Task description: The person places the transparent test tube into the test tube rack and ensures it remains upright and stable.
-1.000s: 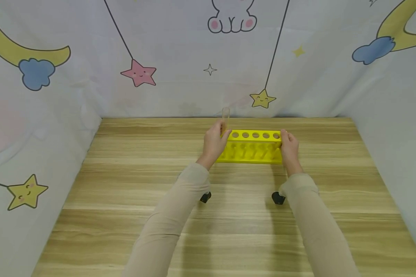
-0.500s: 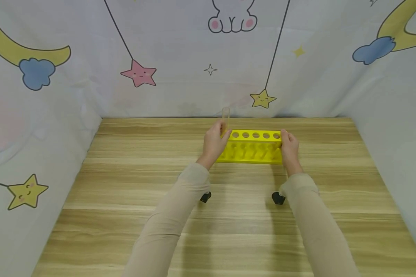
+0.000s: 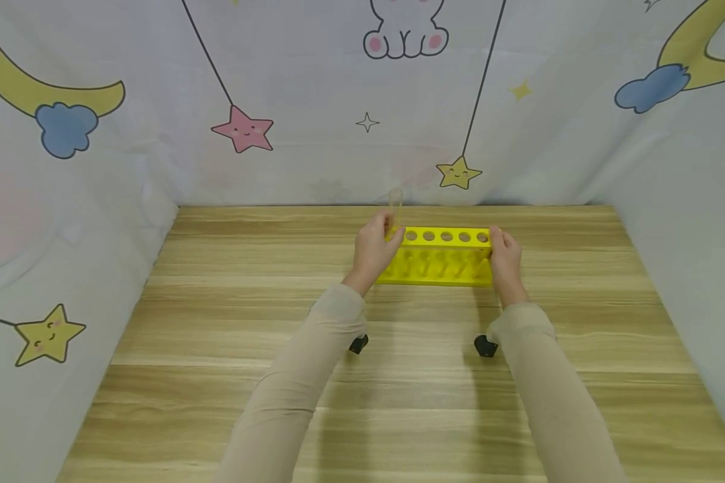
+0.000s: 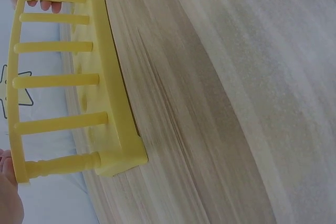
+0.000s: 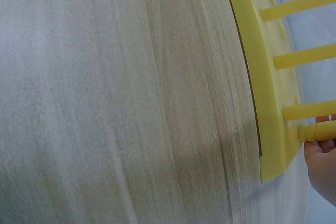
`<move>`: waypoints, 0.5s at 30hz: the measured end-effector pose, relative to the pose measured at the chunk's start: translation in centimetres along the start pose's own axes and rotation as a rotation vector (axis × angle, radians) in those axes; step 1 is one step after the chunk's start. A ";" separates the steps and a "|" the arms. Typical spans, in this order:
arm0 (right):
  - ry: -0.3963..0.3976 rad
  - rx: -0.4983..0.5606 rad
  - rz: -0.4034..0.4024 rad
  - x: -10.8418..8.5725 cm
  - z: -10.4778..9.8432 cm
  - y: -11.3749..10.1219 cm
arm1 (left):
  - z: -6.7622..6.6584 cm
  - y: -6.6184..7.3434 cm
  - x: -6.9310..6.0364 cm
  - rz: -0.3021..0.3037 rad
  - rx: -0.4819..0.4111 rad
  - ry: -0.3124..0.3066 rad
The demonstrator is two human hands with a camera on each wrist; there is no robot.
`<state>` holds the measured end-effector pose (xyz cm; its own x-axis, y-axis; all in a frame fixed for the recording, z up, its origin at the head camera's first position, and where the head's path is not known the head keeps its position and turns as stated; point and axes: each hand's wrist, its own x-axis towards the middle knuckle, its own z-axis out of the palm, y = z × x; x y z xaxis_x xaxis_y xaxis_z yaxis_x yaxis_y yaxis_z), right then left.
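Observation:
A yellow test tube rack (image 3: 435, 281), with a row of round holes in its top bar and a row of pegs below, stands on the wooden table. My left hand (image 3: 374, 249) grips the left end of its top bar. At the right end, my right hand (image 3: 507, 263) holds the same bar. A clear test tube (image 3: 396, 201) rises upright just behind my left fingers; its lower part is hidden, so how it is held up cannot be told. The left wrist view shows the rack base (image 4: 113, 98) flat on the table, as does the right wrist view (image 5: 260, 87).
The wooden table (image 3: 217, 315) reaches the white printed curtain (image 3: 314, 87) at the back and both sides. Small black blocks, one at the left cuff (image 3: 359, 344) and one at the right (image 3: 486, 346), hang under the sleeves.

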<state>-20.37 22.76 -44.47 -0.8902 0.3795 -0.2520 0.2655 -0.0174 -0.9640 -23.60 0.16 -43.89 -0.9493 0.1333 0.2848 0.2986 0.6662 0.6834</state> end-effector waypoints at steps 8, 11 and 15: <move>0.011 0.007 0.002 0.4 0.0 0.3 | 0.0 0.0 0.0 -0.008 -0.002 -0.005; 0.028 0.013 0.012 1.0 0.0 0.7 | 0.0 -0.1 0.0 -0.009 -0.001 -0.004; 0.037 0.019 0.018 1.7 -0.2 1.6 | 0.0 -0.1 0.0 -0.021 0.001 -0.010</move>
<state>-21.40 23.56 -46.38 -0.8707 0.4131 -0.2667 0.2741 -0.0424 -0.9608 -23.64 0.09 -43.89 -0.9562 0.1266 0.2639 0.2787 0.6693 0.6887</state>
